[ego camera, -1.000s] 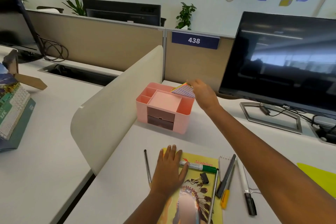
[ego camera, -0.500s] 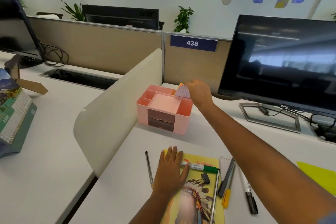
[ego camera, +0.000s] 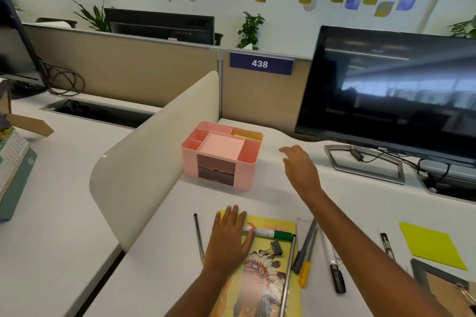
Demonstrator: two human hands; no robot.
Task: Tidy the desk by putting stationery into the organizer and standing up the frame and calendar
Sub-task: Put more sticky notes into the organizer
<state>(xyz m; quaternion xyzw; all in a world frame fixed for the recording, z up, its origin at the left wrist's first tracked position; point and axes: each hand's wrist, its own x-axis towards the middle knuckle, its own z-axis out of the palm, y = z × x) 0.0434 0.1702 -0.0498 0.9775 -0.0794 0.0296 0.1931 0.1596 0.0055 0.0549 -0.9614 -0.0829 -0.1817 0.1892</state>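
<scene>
Hovering right hand (ego camera: 300,170), organizer (ego camera: 246,175) just left

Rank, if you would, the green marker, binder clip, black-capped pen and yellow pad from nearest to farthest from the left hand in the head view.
1. The green marker, at the left hand thumb, on the booklet.
2. The binder clip, just below the marker.
3. The black-capped pen, right of the booklet.
4. The yellow pad, far right.

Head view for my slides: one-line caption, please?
Right hand hovers open beside the pink organizer, sticky notes inside; left hand rests on the yellow notebook.
</scene>
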